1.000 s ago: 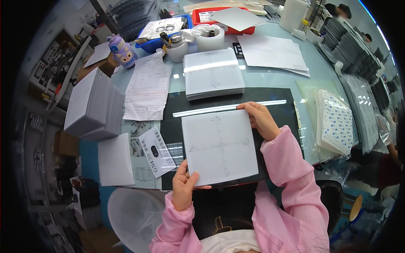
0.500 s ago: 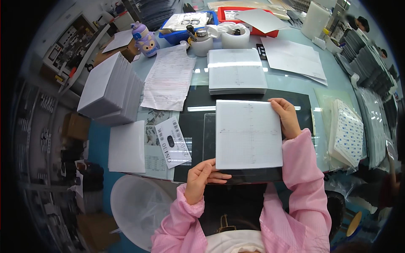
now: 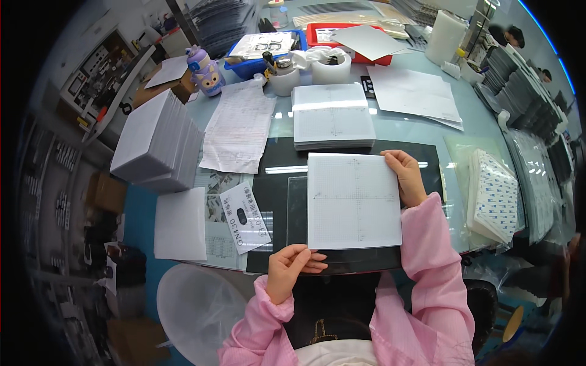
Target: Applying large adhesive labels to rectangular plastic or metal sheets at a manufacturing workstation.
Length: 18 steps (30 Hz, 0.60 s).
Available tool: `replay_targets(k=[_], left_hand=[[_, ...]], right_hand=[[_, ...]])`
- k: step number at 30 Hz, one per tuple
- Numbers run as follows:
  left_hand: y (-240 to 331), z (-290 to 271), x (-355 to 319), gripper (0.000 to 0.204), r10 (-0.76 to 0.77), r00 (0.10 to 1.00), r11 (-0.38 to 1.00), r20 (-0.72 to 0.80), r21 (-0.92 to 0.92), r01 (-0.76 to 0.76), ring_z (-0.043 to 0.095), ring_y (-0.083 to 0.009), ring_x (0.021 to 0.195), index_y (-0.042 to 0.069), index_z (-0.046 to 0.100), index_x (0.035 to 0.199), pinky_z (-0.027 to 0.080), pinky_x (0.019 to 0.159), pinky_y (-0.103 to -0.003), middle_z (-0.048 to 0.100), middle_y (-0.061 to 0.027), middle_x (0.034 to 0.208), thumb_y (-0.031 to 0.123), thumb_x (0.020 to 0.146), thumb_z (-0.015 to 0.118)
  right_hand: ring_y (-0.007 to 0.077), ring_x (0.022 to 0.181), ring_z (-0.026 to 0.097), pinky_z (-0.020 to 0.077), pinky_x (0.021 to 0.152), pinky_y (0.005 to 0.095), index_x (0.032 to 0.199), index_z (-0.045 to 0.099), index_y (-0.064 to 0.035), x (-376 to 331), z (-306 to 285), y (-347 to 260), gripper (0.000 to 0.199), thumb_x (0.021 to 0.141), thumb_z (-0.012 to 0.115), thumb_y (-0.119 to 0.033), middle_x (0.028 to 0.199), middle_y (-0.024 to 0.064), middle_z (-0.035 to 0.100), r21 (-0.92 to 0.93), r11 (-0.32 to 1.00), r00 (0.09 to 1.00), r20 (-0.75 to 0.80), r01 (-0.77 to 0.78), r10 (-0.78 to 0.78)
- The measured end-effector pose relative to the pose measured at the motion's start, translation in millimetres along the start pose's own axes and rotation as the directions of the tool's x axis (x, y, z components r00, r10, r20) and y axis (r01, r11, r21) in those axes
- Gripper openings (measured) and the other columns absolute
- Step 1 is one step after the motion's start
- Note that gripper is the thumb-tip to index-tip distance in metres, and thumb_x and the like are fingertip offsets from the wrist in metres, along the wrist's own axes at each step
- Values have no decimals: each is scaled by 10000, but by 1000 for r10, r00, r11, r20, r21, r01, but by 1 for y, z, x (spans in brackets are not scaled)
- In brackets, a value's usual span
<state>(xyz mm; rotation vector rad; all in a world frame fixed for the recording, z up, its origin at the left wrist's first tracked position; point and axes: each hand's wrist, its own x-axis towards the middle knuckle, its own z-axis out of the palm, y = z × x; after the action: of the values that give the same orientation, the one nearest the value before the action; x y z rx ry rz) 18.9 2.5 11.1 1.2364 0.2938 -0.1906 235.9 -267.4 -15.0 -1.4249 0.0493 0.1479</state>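
Note:
I hold a square white sheet [image 3: 354, 201] printed with a fine grid and a cross, above a black mat [image 3: 274, 201] on the glass table. My left hand [image 3: 292, 268] pinches its near left corner. My right hand [image 3: 406, 177] grips its far right edge. Both arms wear pink sleeves. A clear pane [image 3: 297, 210] lies on the mat just left of the sheet, partly under it. Beyond the mat rests a stack of similar grid sheets [image 3: 332, 116].
A tall pile of white sheets [image 3: 155, 143] stands at the left, with loose papers [image 3: 238, 125] and a labelled card [image 3: 244, 216] beside it. Dotted sheets [image 3: 491, 192] lie at the right. Cups, a purple bottle [image 3: 204, 70], blue and red trays sit at the back.
The view has shifted, so the sheet and mat now sit further right and higher in the picture. Both hands keep their hold on the sheet.

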Motion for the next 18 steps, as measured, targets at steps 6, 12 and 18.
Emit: replay_targets(k=[6, 12, 18], left_hand=[[-2, 2, 0, 189, 12, 1000, 1000, 10, -8, -12, 734, -310, 802, -72, 629, 1037, 615, 730, -364, 716, -226, 937, 60, 992, 502], [-8, -2, -2, 197, 24, 999, 1000, 40, 3, -24, 730, -298, 832, -78, 627, 1047, 612, 756, -364, 711, -223, 963, 47, 993, 483], [-7, -3, -5, 209, 67, 993, 997, 98, 30, -70, 726, -282, 855, -78, 621, 1081, 607, 776, -359, 710, -216, 978, 40, 1006, 465]], right_hand=[[56, 748, 591, 490, 666, 194, 1054, 670, -20, -3, 0, -3, 188, 962, 646, -182, 872, 13, 655, 18, 1000, 1000, 3, 8, -8], [60, 749, 592, 489, 669, 198, 1056, 671, -18, -5, 3, -4, 194, 958, 651, -184, 874, 19, 659, -3, 1000, 1000, 10, -13, 13], [65, 750, 596, 487, 671, 195, 1052, 672, -14, -6, 4, -10, 189, 954, 649, -174, 879, 24, 664, 13, 1000, 1000, 14, -13, 13]])
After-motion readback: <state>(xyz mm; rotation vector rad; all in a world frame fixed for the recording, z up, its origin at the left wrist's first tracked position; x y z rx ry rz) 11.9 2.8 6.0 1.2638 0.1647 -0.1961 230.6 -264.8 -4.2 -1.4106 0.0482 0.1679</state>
